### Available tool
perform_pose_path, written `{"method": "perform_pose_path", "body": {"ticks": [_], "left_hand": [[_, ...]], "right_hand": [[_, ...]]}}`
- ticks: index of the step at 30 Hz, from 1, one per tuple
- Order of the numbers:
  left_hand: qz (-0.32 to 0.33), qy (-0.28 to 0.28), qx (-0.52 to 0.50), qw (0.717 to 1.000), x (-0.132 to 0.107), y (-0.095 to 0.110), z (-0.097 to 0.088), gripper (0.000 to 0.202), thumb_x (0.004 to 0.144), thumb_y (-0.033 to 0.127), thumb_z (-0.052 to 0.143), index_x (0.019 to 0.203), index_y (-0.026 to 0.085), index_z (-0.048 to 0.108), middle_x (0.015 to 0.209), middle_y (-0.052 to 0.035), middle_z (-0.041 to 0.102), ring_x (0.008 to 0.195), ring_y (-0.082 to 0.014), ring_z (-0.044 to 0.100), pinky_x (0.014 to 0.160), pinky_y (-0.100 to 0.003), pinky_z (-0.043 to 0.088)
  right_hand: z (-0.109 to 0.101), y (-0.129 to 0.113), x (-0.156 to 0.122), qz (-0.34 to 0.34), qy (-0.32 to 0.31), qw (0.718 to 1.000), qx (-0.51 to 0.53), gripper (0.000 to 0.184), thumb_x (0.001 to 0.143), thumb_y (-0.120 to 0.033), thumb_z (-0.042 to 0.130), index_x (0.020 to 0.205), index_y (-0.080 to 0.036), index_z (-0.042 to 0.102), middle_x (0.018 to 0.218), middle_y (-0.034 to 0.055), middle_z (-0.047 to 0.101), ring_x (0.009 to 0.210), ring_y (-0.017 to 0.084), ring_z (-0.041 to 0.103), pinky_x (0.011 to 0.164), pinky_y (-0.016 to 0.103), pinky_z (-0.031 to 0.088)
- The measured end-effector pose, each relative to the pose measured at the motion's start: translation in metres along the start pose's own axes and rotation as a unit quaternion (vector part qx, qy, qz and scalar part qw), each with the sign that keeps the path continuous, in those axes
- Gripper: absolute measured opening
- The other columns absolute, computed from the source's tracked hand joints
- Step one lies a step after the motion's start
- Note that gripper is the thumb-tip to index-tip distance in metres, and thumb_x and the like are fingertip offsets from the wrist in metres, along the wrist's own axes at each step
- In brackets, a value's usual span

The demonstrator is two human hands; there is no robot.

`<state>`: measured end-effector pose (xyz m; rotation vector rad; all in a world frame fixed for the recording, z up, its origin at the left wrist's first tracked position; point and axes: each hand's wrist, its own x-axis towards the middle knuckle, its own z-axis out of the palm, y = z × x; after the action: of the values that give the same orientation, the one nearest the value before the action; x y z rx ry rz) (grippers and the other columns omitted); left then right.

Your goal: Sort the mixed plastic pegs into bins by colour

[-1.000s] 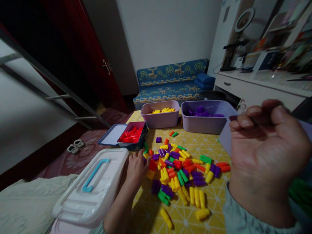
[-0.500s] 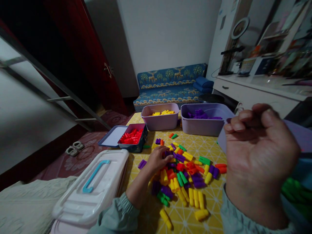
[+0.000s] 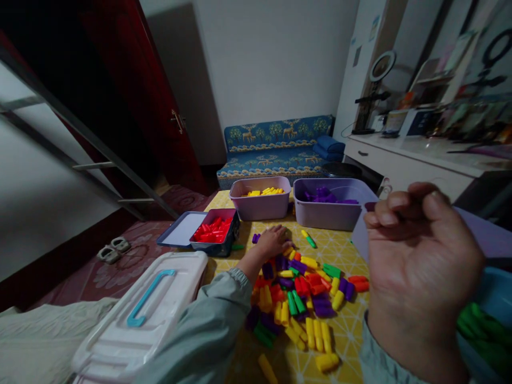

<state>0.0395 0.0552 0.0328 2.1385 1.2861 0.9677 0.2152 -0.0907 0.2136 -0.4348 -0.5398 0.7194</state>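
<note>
My left hand [image 3: 274, 241] lies palm down at the far left edge of a loose pile of plastic building blocks [image 3: 298, 266]. Its fingers reach outward over the blocks, and the fingertips are partly hidden. Just right of it lies a yellow-and-green piece [image 3: 309, 239], apart from the heap. My right hand [image 3: 420, 250] is raised close to the camera on the right, palm up and bare. Its fingers are loosely curled, with nothing visible in them. Yellow, purple, red, orange and green blocks make up the pile, including a joined yellow row [image 3: 318, 335] near the front.
Behind the pile stand a lilac bin of yellow blocks [image 3: 260, 208] and another of purple blocks [image 3: 328, 213]. A tin of red blocks [image 3: 214, 232] is at left, beside a white lidded box [image 3: 148, 309]. Green blocks [image 3: 484, 330] sit in a blue container at right.
My left hand has moved farther away, toward the back of the pile. A yellow-and-green piece now lies farther right, separate from the pile. My right hand stays raised, nearly unchanged.
</note>
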Motion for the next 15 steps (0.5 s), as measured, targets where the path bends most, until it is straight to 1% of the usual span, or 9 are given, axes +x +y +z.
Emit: {"method": "perform_pose_path", "body": {"ticks": [2, 3, 5, 6, 8, 10, 12, 14, 15], "left_hand": [[0.021, -0.057, 0.060, 0.996, 0.000, -0.002, 0.001, 0.027, 0.077, 0.037, 0.067, 0.098, 0.021, 0.074, 0.116, -0.0111, 0.068, 0.105, -0.0247, 0.065, 0.097, -0.035, 0.047], [0.039, -0.081, 0.084, 0.992, -0.002, -0.001, 0.000, 0.026, 0.082, 0.038, 0.061, 0.096, 0.021, 0.074, 0.111, -0.0110, 0.070, 0.100, -0.0239, 0.067, 0.093, -0.034, 0.049], [0.060, -0.088, 0.085, 0.991, -0.008, 0.004, -0.006, 0.030, 0.087, 0.040, 0.054, 0.096, 0.021, 0.075, 0.102, -0.0115, 0.073, 0.096, -0.0242, 0.069, 0.089, -0.034, 0.052], [0.062, -0.087, 0.076, 0.991, -0.014, 0.008, -0.011, 0.031, 0.088, 0.041, 0.054, 0.100, 0.022, 0.075, 0.104, -0.0120, 0.073, 0.097, -0.0248, 0.069, 0.090, -0.035, 0.052], [0.048, -0.079, 0.059, 0.994, -0.030, 0.019, -0.025, 0.036, 0.086, 0.043, 0.058, 0.113, 0.023, 0.071, 0.126, -0.0141, 0.064, 0.110, -0.0276, 0.065, 0.096, -0.038, 0.049], [0.030, -0.087, 0.048, 0.995, -0.053, 0.032, -0.043, 0.046, 0.085, 0.046, 0.061, 0.125, 0.025, 0.064, 0.144, -0.0144, 0.050, 0.122, -0.0302, 0.057, 0.102, -0.041, 0.046], [-0.004, -0.114, 0.076, 0.991, -0.083, 0.046, -0.062, 0.056, 0.083, 0.052, 0.062, 0.133, 0.028, 0.057, 0.149, -0.0144, 0.042, 0.135, -0.0333, 0.044, 0.109, -0.048, 0.038], [-0.023, -0.148, 0.112, 0.982, -0.119, 0.056, -0.077, 0.078, 0.077, 0.061, 0.064, 0.145, 0.031, 0.041, 0.155, -0.0139, 0.032, 0.141, -0.0352, 0.034, 0.111, -0.052, 0.034], [-0.018, -0.166, 0.133, 0.977, -0.138, 0.059, -0.082, 0.092, 0.070, 0.066, 0.067, 0.149, 0.032, 0.033, 0.158, -0.0144, 0.026, 0.142, -0.0375, 0.031, 0.111, -0.056, 0.032]], "right_hand": [[0.000, 0.000, 0.001, 0.004, 0.003, 1.000, 0.001, 0.010, 0.078, -0.020, 0.053, 0.075, -0.016, 0.062, 0.064, -0.0025, 0.051, 0.053, 0.008, 0.046, 0.049, 0.021, 0.037], [-0.001, 0.001, 0.002, 0.004, 0.003, 1.000, 0.002, 0.010, 0.078, -0.020, 0.053, 0.076, -0.016, 0.062, 0.063, -0.0024, 0.051, 0.053, 0.008, 0.046, 0.049, 0.021, 0.037], [-0.001, 0.004, 0.003, 0.005, 0.003, 1.000, 0.004, 0.010, 0.078, -0.019, 0.054, 0.076, -0.015, 0.063, 0.063, -0.0022, 0.051, 0.053, 0.009, 0.047, 0.049, 0.021, 0.037], [-0.002, 0.006, 0.004, 0.006, 0.002, 1.000, 0.004, 0.010, 0.077, -0.019, 0.054, 0.076, -0.015, 0.063, 0.063, -0.0020, 0.052, 0.053, 0.009, 0.047, 0.049, 0.021, 0.037], [-0.003, 0.008, 0.005, 0.010, -0.004, 1.000, 0.003, 0.009, 0.076, -0.019, 0.055, 0.076, -0.015, 0.063, 0.063, -0.0019, 0.052, 0.052, 0.008, 0.047, 0.049, 0.021, 0.037], [-0.003, 0.010, 0.006, 0.012, -0.008, 1.000, 0.002, 0.010, 0.077, -0.018, 0.053, 0.075, -0.014, 0.063, 0.062, -0.0016, 0.053, 0.052, 0.009, 0.047, 0.049, 0.021, 0.038], [-0.004, 0.011, 0.006, 0.012, -0.004, 1.000, 0.000, 0.013, 0.079, -0.017, 0.051, 0.074, -0.014, 0.062, 0.062, -0.0012, 0.054, 0.051, 0.008, 0.047, 0.048, 0.021, 0.037], [-0.004, 0.012, 0.007, 0.018, -0.004, 1.000, -0.002, 0.016, 0.082, -0.015, 0.048, 0.075, -0.014, 0.062, 0.063, -0.0010, 0.054, 0.051, 0.008, 0.047, 0.048, 0.021, 0.037], [-0.005, 0.013, 0.007, 0.023, -0.005, 1.000, -0.001, 0.018, 0.084, -0.014, 0.046, 0.075, -0.014, 0.062, 0.063, -0.0011, 0.055, 0.051, 0.008, 0.048, 0.049, 0.020, 0.037]]}}
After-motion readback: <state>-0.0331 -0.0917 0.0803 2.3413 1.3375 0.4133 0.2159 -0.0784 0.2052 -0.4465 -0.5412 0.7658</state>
